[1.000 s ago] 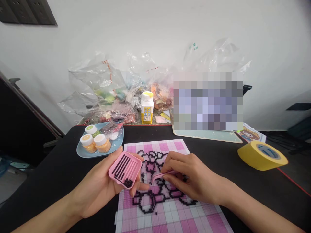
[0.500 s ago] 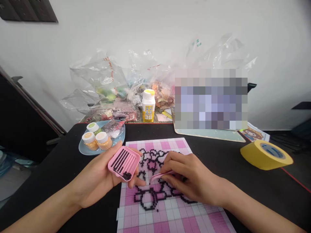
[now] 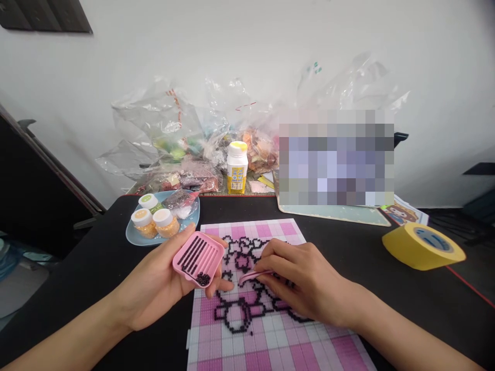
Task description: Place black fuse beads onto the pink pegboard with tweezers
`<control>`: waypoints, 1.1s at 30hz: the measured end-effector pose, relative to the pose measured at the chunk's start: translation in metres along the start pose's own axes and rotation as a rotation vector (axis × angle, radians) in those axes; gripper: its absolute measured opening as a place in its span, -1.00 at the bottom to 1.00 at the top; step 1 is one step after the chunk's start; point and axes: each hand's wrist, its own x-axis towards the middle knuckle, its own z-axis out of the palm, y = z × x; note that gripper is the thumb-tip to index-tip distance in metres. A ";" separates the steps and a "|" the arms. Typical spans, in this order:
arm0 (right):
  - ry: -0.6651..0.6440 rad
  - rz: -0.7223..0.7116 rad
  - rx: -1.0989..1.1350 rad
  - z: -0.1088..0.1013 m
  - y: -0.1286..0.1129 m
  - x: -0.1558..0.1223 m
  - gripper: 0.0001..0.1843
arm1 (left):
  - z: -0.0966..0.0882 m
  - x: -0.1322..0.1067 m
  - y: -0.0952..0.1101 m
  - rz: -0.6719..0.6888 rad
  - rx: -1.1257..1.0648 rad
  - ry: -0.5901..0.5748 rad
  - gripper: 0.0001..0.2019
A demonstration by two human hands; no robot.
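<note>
My left hand (image 3: 158,291) holds a small pink ridged tray (image 3: 213,252), tilted toward me. Black beads (image 3: 202,279) fill several of its grooves, and more lie heaped in its near right corner. Pinched in the fingers of my right hand (image 3: 297,278) is a pair of pink tweezers (image 3: 251,276), its tips over the pegboard. Whether the tips grip a bead is too small to tell. Under both hands lies the pink and white checked pegboard (image 3: 270,350), carrying black bead outlines (image 3: 236,330). My right hand hides part of the pattern.
At the back left, a blue plate (image 3: 133,238) holds small jars (image 3: 164,222) and a bead bag. A white and yellow bottle (image 3: 237,167) stands before clear plastic bags (image 3: 166,123). To the right lies a yellow tape roll (image 3: 410,250), near a pale green board (image 3: 332,215).
The tweezer tips have risen very slightly away from me over the pegboard. Both hands keep nearly the same place, and the tray stays in my left hand.
</note>
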 end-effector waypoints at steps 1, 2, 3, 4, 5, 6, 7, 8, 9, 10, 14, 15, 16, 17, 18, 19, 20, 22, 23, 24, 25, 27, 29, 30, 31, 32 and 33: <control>-0.007 -0.005 -0.011 0.000 0.000 0.000 -0.75 | 0.000 0.000 -0.001 -0.005 -0.001 0.002 -0.51; -0.013 -0.010 -0.018 -0.001 0.000 0.000 -0.75 | -0.001 0.000 -0.002 -0.008 -0.003 0.007 -0.51; -0.016 -0.014 -0.023 -0.001 0.000 0.000 -0.74 | -0.001 0.000 -0.003 -0.007 -0.004 0.011 -0.51; -0.017 -0.015 -0.024 -0.001 -0.001 0.000 -0.74 | -0.002 -0.001 -0.003 -0.005 -0.006 0.013 -0.51; -0.017 -0.017 -0.025 -0.001 -0.001 0.000 -0.74 | -0.002 0.000 -0.003 -0.003 -0.006 0.013 -0.51; -0.015 -0.016 -0.026 -0.001 -0.001 0.000 -0.74 | -0.001 0.000 -0.003 -0.001 -0.008 0.013 -0.52; -0.014 -0.015 -0.027 -0.001 -0.001 0.000 -0.75 | -0.001 0.000 -0.003 0.002 -0.009 0.012 -0.52; -0.013 -0.016 -0.029 0.000 -0.001 0.000 -0.75 | 0.000 0.000 -0.003 0.004 -0.008 0.012 -0.51; -0.013 -0.015 -0.029 0.000 -0.001 0.000 -0.75 | 0.001 0.000 -0.002 0.004 -0.006 0.013 -0.51; -0.012 -0.015 -0.031 0.000 -0.001 0.000 -0.75 | 0.001 0.001 -0.002 0.004 -0.003 0.015 -0.51; -0.005 -0.018 -0.044 0.000 -0.001 0.000 -0.73 | 0.001 0.001 -0.003 0.000 -0.003 0.023 -0.53; -0.005 -0.019 -0.047 0.001 -0.001 0.000 -0.73 | 0.001 0.001 -0.003 0.002 -0.006 0.023 -0.53; -0.005 -0.019 -0.051 0.001 -0.001 0.000 -0.73 | 0.000 0.001 -0.003 0.004 -0.007 0.023 -0.53; -0.006 -0.021 -0.054 0.001 0.000 0.000 -0.73 | 0.000 0.000 -0.004 0.006 -0.006 0.023 -0.53; -0.007 -0.023 -0.056 0.001 0.000 0.000 -0.74 | 0.000 0.000 -0.004 0.008 -0.004 0.024 -0.52; -0.007 -0.025 -0.057 0.001 0.000 0.000 -0.74 | 0.001 0.000 -0.004 0.008 -0.003 0.024 -0.53; -0.007 -0.026 -0.054 0.001 0.000 0.000 -0.74 | 0.001 0.000 -0.004 0.011 -0.003 0.024 -0.53; -0.004 -0.029 -0.048 0.001 0.000 0.000 -0.74 | 0.003 0.000 -0.003 0.009 -0.001 0.023 -0.51; -0.001 -0.030 -0.047 0.001 0.000 0.000 -0.75 | 0.004 0.000 -0.003 0.005 -0.001 0.022 -0.51; 0.002 -0.030 -0.049 0.001 0.000 0.000 -0.75 | 0.005 0.000 -0.003 -0.002 0.001 0.024 -0.50; 0.003 -0.031 -0.051 0.001 0.000 0.000 -0.76 | 0.005 0.000 -0.004 -0.008 0.005 0.025 -0.49; 0.000 -0.031 -0.056 0.001 0.000 0.000 -0.76 | 0.005 0.000 -0.005 -0.012 0.007 0.023 -0.50; -0.005 -0.030 -0.059 0.001 0.000 -0.001 -0.76 | 0.003 -0.001 -0.006 -0.006 0.004 0.019 -0.51; -0.005 -0.030 -0.060 0.002 0.000 -0.001 -0.76 | 0.002 -0.001 -0.006 0.000 -0.001 0.013 -0.51; -0.005 -0.031 -0.061 0.002 0.000 -0.001 -0.76 | 0.002 -0.002 -0.007 0.002 -0.004 0.010 -0.51; -0.003 -0.030 -0.064 0.002 0.000 -0.001 -0.76 | 0.001 -0.001 -0.007 0.003 -0.004 0.007 -0.51; -0.002 -0.030 -0.066 0.002 0.000 -0.001 -0.76 | 0.001 -0.001 -0.007 0.005 -0.002 0.005 -0.51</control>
